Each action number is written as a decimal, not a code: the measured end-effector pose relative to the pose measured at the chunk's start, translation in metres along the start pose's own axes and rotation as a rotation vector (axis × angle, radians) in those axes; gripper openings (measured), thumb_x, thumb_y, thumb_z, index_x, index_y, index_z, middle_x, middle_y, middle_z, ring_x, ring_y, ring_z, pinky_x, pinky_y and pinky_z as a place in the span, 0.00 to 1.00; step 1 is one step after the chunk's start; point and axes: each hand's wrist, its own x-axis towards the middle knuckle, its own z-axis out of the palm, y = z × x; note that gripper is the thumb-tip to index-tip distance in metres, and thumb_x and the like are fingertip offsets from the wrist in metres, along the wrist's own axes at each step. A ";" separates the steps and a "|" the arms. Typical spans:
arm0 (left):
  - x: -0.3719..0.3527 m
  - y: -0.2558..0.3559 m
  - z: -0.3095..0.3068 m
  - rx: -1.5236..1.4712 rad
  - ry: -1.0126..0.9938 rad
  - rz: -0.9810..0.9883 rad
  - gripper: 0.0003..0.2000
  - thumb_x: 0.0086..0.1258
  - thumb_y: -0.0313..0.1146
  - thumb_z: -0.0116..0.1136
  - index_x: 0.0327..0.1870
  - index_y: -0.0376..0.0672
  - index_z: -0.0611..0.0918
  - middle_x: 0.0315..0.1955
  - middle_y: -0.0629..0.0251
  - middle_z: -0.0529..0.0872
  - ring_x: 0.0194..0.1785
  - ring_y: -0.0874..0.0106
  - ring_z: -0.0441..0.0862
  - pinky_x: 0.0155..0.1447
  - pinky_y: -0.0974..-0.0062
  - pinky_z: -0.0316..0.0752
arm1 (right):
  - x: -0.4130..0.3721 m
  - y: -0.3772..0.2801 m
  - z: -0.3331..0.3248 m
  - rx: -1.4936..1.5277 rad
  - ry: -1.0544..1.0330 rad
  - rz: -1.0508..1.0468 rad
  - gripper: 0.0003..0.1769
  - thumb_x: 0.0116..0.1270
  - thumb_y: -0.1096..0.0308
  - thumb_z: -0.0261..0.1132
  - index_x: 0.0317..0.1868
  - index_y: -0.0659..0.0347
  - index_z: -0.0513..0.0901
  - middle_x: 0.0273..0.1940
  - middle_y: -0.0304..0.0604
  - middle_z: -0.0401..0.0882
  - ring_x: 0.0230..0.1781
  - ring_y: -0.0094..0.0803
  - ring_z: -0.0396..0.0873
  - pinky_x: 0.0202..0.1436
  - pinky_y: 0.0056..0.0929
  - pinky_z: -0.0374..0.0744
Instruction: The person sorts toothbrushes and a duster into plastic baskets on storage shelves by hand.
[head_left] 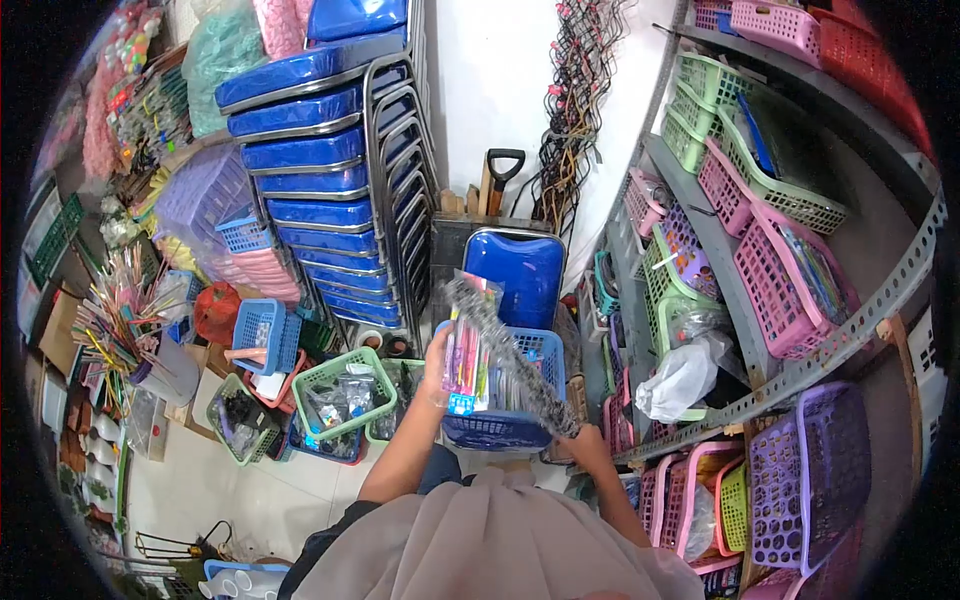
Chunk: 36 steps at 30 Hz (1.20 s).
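My left hand (434, 365) is closed around the edge of a clear pack of colourful pens (462, 358), held upright over a blue basket (490, 432). Gripped in my right hand (588, 447) is a fluffy grey duster (522, 372). Its strands slant up and left across the pack's upper part and over the basket, slightly blurred. More packed items stand inside the basket, partly hidden by the duster. Behind the basket is a blue chair pad (514, 275).
A tall stack of blue chairs (310, 155) rises at the back left. Green basket (345, 395) and a small blue basket (266, 335) sit on the left. Metal shelving (800, 405) with pink, green and purple baskets lines the right. A black-handled tool (503, 165) leans behind.
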 end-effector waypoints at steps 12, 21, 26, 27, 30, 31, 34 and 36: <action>-0.051 0.015 -0.032 -0.101 0.324 0.092 0.24 0.68 0.47 0.43 0.57 0.37 0.72 0.45 0.49 0.80 0.46 0.58 0.80 0.52 0.60 0.75 | 0.107 0.036 0.087 -0.241 -0.135 0.032 0.29 0.55 0.51 0.66 0.48 0.67 0.76 0.42 0.58 0.80 0.46 0.53 0.78 0.50 0.45 0.75; -0.052 0.011 -0.051 -0.185 0.165 0.003 0.24 0.68 0.48 0.45 0.58 0.40 0.71 0.50 0.55 0.78 0.52 0.58 0.78 0.55 0.57 0.74 | 0.119 0.010 0.092 -0.256 0.038 -0.272 0.24 0.56 0.66 0.66 0.53 0.65 0.73 0.51 0.56 0.74 0.56 0.51 0.71 0.57 0.42 0.71; -0.050 -0.004 -0.009 -0.057 0.160 0.027 0.29 0.68 0.47 0.42 0.67 0.41 0.63 0.62 0.57 0.69 0.66 0.55 0.66 0.64 0.57 0.66 | 0.114 -0.007 0.078 0.471 -0.153 -0.364 0.16 0.62 0.63 0.65 0.45 0.66 0.80 0.39 0.47 0.80 0.42 0.33 0.78 0.47 0.31 0.74; -0.047 -0.010 -0.012 0.012 0.093 0.008 0.30 0.66 0.46 0.44 0.68 0.40 0.61 0.63 0.57 0.68 0.66 0.56 0.65 0.65 0.57 0.65 | 0.103 -0.023 0.062 0.555 -0.238 -0.343 0.19 0.66 0.57 0.61 0.45 0.66 0.78 0.38 0.42 0.80 0.39 0.28 0.78 0.42 0.28 0.76; -0.034 -0.025 -0.017 0.054 -0.039 -0.170 0.34 0.61 0.41 0.48 0.69 0.38 0.58 0.65 0.56 0.65 0.69 0.58 0.62 0.67 0.58 0.64 | 0.087 -0.044 0.034 0.823 -0.433 -0.314 0.21 0.67 0.53 0.59 0.47 0.65 0.78 0.38 0.39 0.80 0.38 0.26 0.77 0.41 0.26 0.76; -0.029 -0.031 -0.017 0.121 -0.020 -0.221 0.33 0.61 0.40 0.49 0.67 0.37 0.60 0.63 0.54 0.68 0.66 0.58 0.66 0.65 0.60 0.66 | 0.083 -0.047 0.030 0.883 -0.422 -0.285 0.22 0.68 0.52 0.58 0.48 0.64 0.78 0.39 0.39 0.80 0.38 0.25 0.77 0.41 0.26 0.76; -0.020 -0.045 -0.008 0.431 0.188 -0.386 0.27 0.62 0.41 0.50 0.61 0.35 0.68 0.54 0.53 0.77 0.55 0.60 0.77 0.59 0.62 0.71 | 0.070 -0.055 0.010 0.951 -0.414 -0.238 0.24 0.67 0.50 0.58 0.53 0.62 0.75 0.42 0.37 0.78 0.40 0.23 0.76 0.41 0.24 0.75; -0.021 -0.056 0.027 0.525 0.302 -0.421 0.22 0.62 0.42 0.53 0.52 0.36 0.74 0.39 0.57 0.82 0.41 0.63 0.81 0.51 0.65 0.76 | 0.060 -0.062 0.000 0.979 -0.393 -0.148 0.22 0.68 0.55 0.59 0.55 0.60 0.73 0.45 0.35 0.77 0.45 0.21 0.75 0.50 0.21 0.72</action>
